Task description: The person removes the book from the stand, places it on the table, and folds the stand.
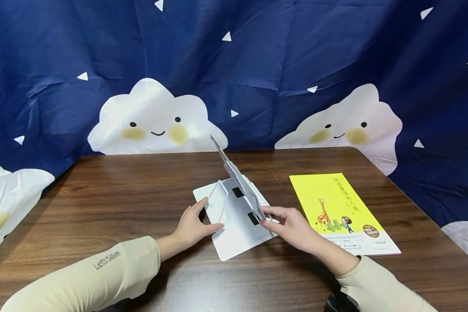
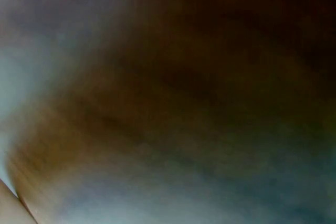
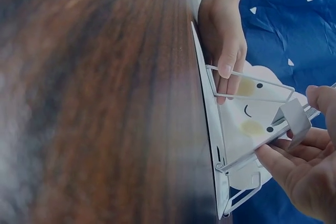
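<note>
A white metal book stand [image 1: 234,238] lies on the table, its flat base down and its hinged panel [image 1: 239,182] raised at a slant. Thumb and fingers of my right hand [image 1: 296,227] pinch the panel's near edge; the right wrist view shows a bent metal lip [image 3: 295,120] there. My left hand [image 1: 191,225] rests at the base's left side, thumb and forefinger spread, beside a thin wire support [image 1: 225,200]. Those fingers look fairly straight in the right wrist view. Two black pads [image 1: 253,218] show on the base. The left wrist view is dark and blurred.
To the right of the stand lies a yellow book [image 1: 308,195] with a giraffe on its cover. The dark wooden table [image 1: 140,186] runs back to a blue curtain [image 1: 257,56] printed with clouds.
</note>
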The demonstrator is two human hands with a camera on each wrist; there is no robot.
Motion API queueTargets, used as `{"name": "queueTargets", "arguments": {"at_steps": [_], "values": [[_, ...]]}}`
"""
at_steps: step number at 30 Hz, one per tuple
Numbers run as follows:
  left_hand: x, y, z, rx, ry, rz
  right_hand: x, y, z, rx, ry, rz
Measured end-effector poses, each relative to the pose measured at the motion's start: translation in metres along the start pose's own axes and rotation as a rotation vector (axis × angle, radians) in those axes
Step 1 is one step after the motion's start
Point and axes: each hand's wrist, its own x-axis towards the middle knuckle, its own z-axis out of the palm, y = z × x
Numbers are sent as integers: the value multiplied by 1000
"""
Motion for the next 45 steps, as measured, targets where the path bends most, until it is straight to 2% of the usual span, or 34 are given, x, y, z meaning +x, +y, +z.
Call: {"name": "queueTargets", "arguments": {"at_steps": [10,21,30,37,45], "values": [[-1,1,-1,4,-24,-16,-3,8,-5,57,43,34],[2,8,-4,75,-63,1,-3,11,-8,99,55,71],[6,17,-4,133,-94,-54,-4,10,-7,134,57,67],[7,21,-2,193,-108,-56,-4,11,-7,157,56,58],[9,24,-1,248,-143,-97,-4,12,-8,173,53,69]]}}
